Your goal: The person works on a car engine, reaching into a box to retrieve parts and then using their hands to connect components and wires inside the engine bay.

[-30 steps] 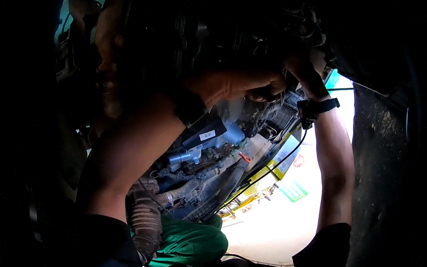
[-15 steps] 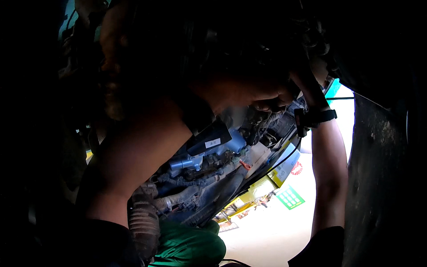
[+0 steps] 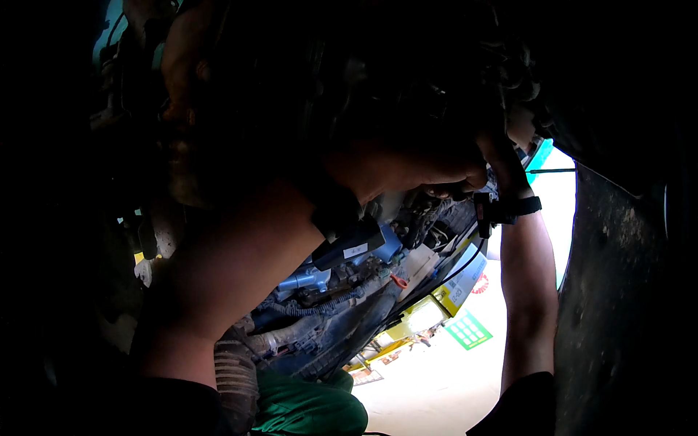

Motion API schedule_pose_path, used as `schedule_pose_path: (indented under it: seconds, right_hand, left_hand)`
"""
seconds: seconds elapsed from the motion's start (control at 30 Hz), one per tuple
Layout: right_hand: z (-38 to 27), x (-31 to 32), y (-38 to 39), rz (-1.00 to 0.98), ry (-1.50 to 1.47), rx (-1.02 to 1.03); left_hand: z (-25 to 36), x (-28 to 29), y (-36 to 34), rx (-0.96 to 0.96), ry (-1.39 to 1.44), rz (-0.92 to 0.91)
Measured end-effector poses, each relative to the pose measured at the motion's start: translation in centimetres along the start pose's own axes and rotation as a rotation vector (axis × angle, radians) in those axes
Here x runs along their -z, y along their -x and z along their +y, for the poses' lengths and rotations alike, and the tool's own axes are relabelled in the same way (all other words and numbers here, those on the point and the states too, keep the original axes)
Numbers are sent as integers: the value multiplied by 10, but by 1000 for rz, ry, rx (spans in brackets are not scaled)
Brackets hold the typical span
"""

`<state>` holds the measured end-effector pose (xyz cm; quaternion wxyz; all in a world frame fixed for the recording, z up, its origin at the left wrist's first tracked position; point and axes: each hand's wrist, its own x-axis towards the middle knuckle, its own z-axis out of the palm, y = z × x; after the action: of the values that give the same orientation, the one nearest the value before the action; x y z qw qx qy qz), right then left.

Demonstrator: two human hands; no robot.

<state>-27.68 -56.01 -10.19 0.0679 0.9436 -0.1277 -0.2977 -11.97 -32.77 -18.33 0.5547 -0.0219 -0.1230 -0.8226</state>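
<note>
My left hand [image 3: 414, 171] is curled among dark engine parts in the upper middle, close beside my right hand; what its fingers grip is hidden. My right hand [image 3: 498, 152] reaches up into shadow, fingers indistinct, with a black strapped device [image 3: 487, 216] and cable at the wrist. Beneath my left hand are a black labelled box [image 3: 342, 253], blue metal parts [image 3: 305, 280], a red loop [image 3: 398, 280] and grimy hoses [image 3: 320, 305].
A ribbed hose [image 3: 234, 367] runs down beside green-clad legs [image 3: 305, 407]. A yellow object [image 3: 436, 312] stands over the bright floor [image 3: 422, 400]. A dark, dirty panel [image 3: 618, 261] borders the right side; the top lies in deep shadow.
The whole view has shifted, so both hands and forearms sit somewhat lower in the picture than a second ago. My hands stay close together in much the same pose.
</note>
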Motion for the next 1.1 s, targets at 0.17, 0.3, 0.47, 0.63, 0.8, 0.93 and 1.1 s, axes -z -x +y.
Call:
schedule_pose_path:
  seconds: [0.17,0.3,0.47,0.63,0.8,0.93,1.1]
  right_hand:
    - [-8,-2,8,2,-13,-22]
    - [-13,4,14,-12,7,-75]
    - [-46,-21,-1,-218,20,-219]
    - [-69,-4,-28,-404,10,-354]
    - [-86,5,-13,-90,-158,-588]
    - [-92,15,-30,-54,-321,-612]
    - [-102,15,-19,168,-606,-814]
  left_hand:
    - [-3,-4,5,17,-23,30]
    - [2,-11,0,49,-57,25]
    - [10,7,13,70,-156,148]
    - [30,-25,19,229,-147,191]
    - [17,-58,28,-422,-2041,665]
    - [8,-25,38,-370,-2320,651]
    - [1,-39,31,87,-2371,691]
